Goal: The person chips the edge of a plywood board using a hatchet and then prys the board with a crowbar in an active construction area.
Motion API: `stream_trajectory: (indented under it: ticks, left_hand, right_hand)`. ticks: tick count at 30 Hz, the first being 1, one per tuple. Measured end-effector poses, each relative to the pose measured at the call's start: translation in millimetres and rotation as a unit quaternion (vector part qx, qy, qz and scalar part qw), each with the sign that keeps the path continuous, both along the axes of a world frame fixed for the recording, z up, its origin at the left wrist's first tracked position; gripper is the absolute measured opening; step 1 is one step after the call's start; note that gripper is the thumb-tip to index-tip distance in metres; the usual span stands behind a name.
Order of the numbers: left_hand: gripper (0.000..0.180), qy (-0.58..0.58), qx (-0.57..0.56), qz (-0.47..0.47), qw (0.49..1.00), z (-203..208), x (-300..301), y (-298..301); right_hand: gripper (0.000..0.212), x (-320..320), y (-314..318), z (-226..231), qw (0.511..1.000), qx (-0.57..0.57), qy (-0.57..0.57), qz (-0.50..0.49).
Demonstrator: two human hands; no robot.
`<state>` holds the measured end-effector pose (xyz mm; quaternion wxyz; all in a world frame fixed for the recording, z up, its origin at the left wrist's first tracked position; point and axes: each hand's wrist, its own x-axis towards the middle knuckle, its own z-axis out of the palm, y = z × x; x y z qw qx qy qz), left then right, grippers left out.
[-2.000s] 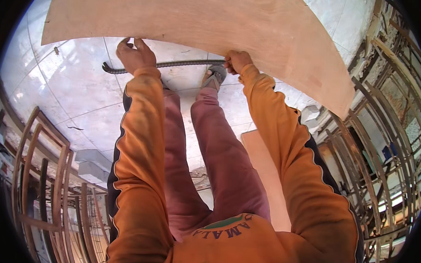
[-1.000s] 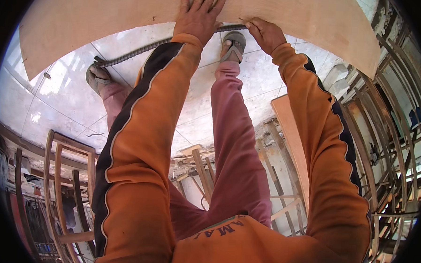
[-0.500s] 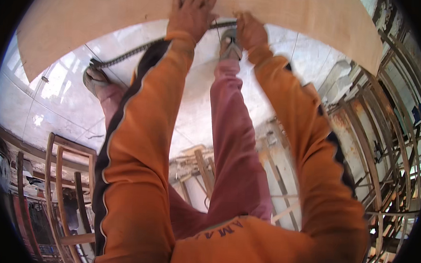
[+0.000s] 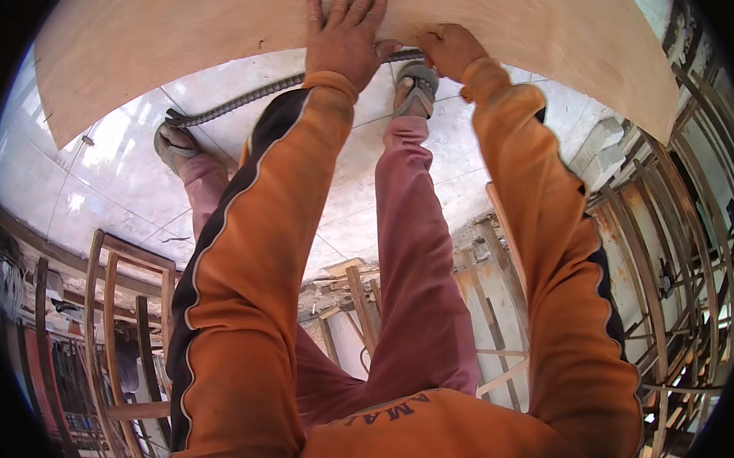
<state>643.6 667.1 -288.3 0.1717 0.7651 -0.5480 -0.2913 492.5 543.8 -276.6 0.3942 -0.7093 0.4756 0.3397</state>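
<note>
A broad, light brown plywood-like sheet [image 4: 203, 38] spans the far side, its near edge over the tiled floor. My left hand [image 4: 346, 40] lies flat on it near that edge, fingers spread and thumb out to the right. Just right of the thumb, my right hand [image 4: 452, 51] is closed at the sheet's near edge, knuckles up and wrist bent inward. Whatever its fingertips pinch, if anything, is too small or hidden to make out. A dark ribbed bar [image 4: 250, 97] curves below the sheet's edge from one sandalled foot toward the other, partly hidden by my left hand.
My left foot [image 4: 174, 143] and right foot [image 4: 416, 90] stand on the glossy tiled floor [image 4: 115, 189]. Wooden frames [image 4: 137, 252] stand at the lower left. Several long wooden strips [image 4: 641, 241] lean on the right, near pale blocks [image 4: 600, 153].
The whole view has shifted, so the sheet and both hands sit slightly lower and farther right. My right wrist has bent further inward. My left hand stays flat on the sheet.
</note>
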Motion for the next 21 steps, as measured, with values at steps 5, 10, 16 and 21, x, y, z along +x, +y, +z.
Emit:
stream_trajectory:
  ticks: [5,10,16,21]
  left_hand:
    - [0.078,0.017,0.006,-0.018,1.000,-8,-6,3]
    - [0.070,-0.027,0.054,0.051,0.997,-24,-22,2]
    - [0.053,0.059,-0.107,-0.027,0.992,49,-2,45]
    - [0.024,0.143,-0.082,0.450,0.878,53,47,102]
  right_hand:
    - [0.030,29,-24,32,0.941,0.006,-0.013,0.337]
    - [0.031,-23,-133,78,0.973,-0.017,-0.164,0.160]
    - [0.029,28,-27,103,0.972,0.124,-0.195,0.044]
    - [0.032,142,64,80,0.991,0.045,-0.124,0.026]
